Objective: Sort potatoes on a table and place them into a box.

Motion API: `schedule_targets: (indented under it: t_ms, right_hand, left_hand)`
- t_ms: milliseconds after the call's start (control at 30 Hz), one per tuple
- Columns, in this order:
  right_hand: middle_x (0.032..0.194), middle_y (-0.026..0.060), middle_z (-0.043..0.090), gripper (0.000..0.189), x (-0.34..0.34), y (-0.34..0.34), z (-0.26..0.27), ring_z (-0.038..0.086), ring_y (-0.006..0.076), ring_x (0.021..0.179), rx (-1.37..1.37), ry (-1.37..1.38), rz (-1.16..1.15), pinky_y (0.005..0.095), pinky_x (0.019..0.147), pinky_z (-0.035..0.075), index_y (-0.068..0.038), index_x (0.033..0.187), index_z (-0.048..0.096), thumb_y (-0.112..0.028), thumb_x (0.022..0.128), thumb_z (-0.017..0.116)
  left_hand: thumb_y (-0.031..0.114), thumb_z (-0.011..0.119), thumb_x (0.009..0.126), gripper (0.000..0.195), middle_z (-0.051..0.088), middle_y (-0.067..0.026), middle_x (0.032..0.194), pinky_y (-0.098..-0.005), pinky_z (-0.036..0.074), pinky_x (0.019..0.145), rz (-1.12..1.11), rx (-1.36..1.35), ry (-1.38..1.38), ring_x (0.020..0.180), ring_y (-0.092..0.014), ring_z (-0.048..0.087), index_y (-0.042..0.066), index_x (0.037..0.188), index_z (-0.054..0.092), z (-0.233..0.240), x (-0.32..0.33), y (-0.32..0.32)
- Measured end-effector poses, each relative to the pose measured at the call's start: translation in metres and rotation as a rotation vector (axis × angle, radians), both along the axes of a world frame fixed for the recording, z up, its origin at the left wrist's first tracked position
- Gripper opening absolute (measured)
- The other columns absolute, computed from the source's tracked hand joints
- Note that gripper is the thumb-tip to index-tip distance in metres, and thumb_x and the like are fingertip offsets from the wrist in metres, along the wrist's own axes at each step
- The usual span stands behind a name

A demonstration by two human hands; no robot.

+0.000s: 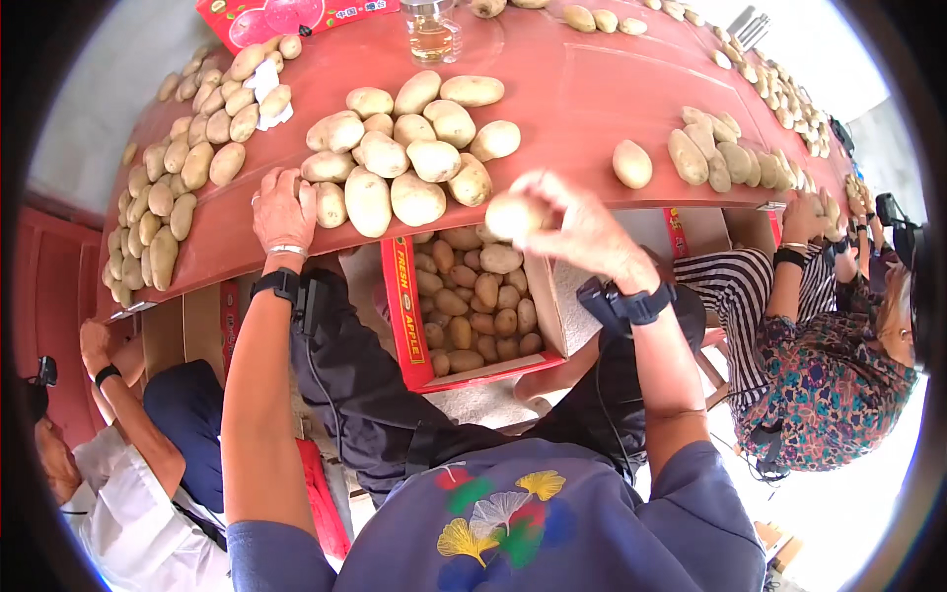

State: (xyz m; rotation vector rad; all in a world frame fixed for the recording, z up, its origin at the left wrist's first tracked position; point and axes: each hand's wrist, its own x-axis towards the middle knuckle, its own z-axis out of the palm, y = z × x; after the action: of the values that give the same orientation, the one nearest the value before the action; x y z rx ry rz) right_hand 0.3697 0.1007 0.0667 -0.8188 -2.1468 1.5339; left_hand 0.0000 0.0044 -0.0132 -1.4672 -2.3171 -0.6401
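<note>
My right hand [573,222] grips a potato [510,216] over the front edge of the red table [562,96]; hand and potato are blurred. My left hand [284,211] rests at the table's edge, fingers slightly apart, against the left side of a heap of potatoes [385,154]. It appears to hold nothing. Below the edge, between my knees, stands a red-and-white cardboard box [405,311] with many potatoes [484,288] inside. One single potato [632,164] lies on the table to the right of my right hand.
A glass jar [431,33] of amber liquid and a red carton [296,18] stand farther back. More potatoes lie left [177,170] and right [725,152]. Co-workers sit on both sides; one person's hand [806,214] on the right is at potatoes.
</note>
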Motion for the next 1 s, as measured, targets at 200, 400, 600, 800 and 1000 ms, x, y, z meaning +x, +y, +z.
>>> schedule_targets:
  t_ms: [200,400,600,800,1000]
  right_hand:
    - [0.098,0.0162,0.06,0.039,-0.007,0.036,-0.026,0.06,0.0292,0.089,0.472,-0.163,-0.262,0.0364,0.082,0.047,-0.004,0.103,0.051,-0.016,0.072,0.074]
    - [0.092,0.0147,0.062,0.034,-0.005,0.036,-0.045,0.061,0.0271,0.085,0.291,-0.125,-0.34,0.0355,0.077,0.049,-0.004,0.097,0.054,-0.013,0.072,0.074]
    - [0.09,0.0119,0.063,0.035,-0.006,0.046,-0.063,0.06,0.0232,0.08,0.356,-0.01,-0.328,0.0341,0.076,0.049,-0.005,0.099,0.055,-0.01,0.071,0.074]
    - [0.088,0.008,0.065,0.023,-0.002,0.025,-0.043,0.059,0.0158,0.075,0.483,0.178,-0.47,0.0307,0.069,0.049,-0.003,0.095,0.061,-0.019,0.082,0.068]
    - [0.078,0.0118,0.065,0.013,-0.005,-0.024,-0.102,0.061,0.021,0.067,0.269,-0.328,0.24,0.0345,0.064,0.048,-0.003,0.088,0.063,-0.015,0.082,0.063]
  left_hand:
    - [0.028,0.055,0.081,0.027,0.057,-0.0104,0.115,-0.0446,0.046,0.088,-0.003,0.041,0.06,0.1,-0.036,0.055,0.011,0.101,0.064,-0.002,0.001,0.001]
    - [0.029,0.054,0.082,0.029,0.057,-0.0108,0.115,-0.0449,0.044,0.089,-0.011,0.016,0.06,0.1,-0.035,0.055,0.011,0.103,0.063,-0.005,-0.007,0.0]
    - [0.032,0.052,0.083,0.03,0.057,-0.0105,0.115,-0.0451,0.045,0.089,-0.025,-0.006,0.078,0.101,-0.035,0.055,0.012,0.104,0.063,-0.008,-0.011,0.002]
    - [0.036,0.051,0.083,0.032,0.059,-0.0065,0.116,-0.0462,0.046,0.087,0.007,0.001,0.038,0.1,-0.037,0.056,0.016,0.104,0.064,-0.009,-0.008,0.002]
    - [0.038,0.05,0.084,0.034,0.059,-0.0064,0.117,-0.0456,0.047,0.087,-0.001,0.003,0.039,0.1,-0.037,0.056,0.016,0.106,0.064,-0.015,-0.013,0.002]
